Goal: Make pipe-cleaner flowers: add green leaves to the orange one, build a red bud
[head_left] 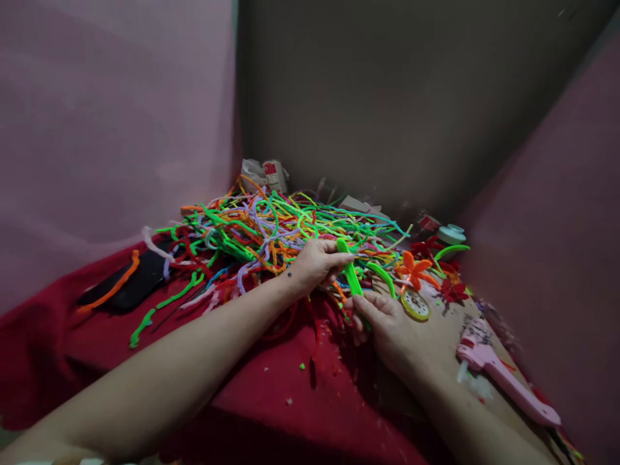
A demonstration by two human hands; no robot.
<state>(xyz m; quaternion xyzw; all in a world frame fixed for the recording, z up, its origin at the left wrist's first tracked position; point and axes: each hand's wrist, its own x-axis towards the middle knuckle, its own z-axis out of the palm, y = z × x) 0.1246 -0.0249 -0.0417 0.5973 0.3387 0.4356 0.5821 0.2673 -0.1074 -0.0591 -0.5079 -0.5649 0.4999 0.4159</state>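
A fuzzy green strip (351, 270) is clamped near its top in the grip of the left hand (317, 261), and lower down by the right hand (382, 318). It is held beside a tangled heap of multicoloured stems (271, 226)

We see fuzzy, matt green strip (352, 274); fuzzy heaped stems (271, 239); smooth plastic on glue gun (518, 387); matt red cloth (271, 394); dull, cardboard-like board (443, 332).
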